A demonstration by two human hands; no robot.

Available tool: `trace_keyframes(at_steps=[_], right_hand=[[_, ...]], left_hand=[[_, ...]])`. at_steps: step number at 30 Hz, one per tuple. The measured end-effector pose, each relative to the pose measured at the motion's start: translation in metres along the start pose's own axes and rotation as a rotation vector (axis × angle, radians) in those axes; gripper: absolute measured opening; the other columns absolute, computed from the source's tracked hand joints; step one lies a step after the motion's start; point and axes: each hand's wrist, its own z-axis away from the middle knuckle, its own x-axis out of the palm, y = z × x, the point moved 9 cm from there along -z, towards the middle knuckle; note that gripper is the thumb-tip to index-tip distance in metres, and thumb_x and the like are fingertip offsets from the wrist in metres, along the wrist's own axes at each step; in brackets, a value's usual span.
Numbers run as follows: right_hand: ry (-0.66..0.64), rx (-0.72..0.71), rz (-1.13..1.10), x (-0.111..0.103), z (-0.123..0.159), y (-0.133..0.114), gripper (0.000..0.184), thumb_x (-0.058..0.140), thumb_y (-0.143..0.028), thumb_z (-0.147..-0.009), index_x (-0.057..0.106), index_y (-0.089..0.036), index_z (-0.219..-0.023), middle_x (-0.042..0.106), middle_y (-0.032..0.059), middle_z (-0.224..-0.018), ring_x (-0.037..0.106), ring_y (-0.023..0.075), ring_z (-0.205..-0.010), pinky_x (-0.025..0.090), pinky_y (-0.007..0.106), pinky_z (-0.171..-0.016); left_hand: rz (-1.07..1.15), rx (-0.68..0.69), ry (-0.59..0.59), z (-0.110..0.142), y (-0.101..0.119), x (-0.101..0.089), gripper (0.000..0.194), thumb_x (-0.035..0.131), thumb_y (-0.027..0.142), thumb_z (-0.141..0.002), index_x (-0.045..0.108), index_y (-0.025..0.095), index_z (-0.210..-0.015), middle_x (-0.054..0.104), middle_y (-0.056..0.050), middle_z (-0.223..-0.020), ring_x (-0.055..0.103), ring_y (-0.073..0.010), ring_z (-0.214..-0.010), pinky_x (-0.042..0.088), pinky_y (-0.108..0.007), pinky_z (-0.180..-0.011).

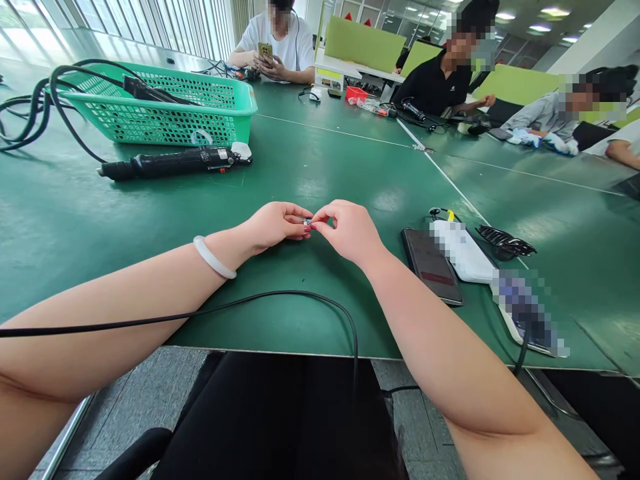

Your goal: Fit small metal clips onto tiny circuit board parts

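Over the green table (280, 320), my two hands meet fingertip to fingertip. Between them is a tiny silvery metal piece (307, 221), too small to name. My left hand (275, 225), with a pale bangle (214, 258) at its wrist, is closed in a pinch on this piece. The thumb and forefinger of my right hand (349, 230) are pinched at the piece's right end. Most of the piece is hidden by fingers. Beyond my left hand lies a black electric screwdriver (173, 163).
A green plastic basket (165, 113) holds black cables and tools at the back left. A dark phone (434, 265), a white device (463, 250) and a black hair clip (506, 241) lie to the right. A black cable (280, 293) crosses my left forearm. Several people sit around the table.
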Motion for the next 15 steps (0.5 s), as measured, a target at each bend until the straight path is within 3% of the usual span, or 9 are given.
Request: trace_keyframes(at_steps=[15], right_hand=[[-0.028, 0.018, 0.042, 0.0023, 0.0, 0.0021, 0.015, 0.055, -0.025, -0.082, 0.068, -0.02, -0.077, 0.061, 0.0028, -0.079, 0.05, 0.0131, -0.069, 0.036, 0.027, -0.06]], left_hand=[[0.019, -0.009, 0.007, 0.0014, 0.0013, 0.0006, 0.03, 0.076, 0.01, -0.064, 0.064, 0.009, -0.092, 0.069, -0.005, -0.074, 0.066, -0.0131, -0.071, 0.05, -0.038, -0.087]])
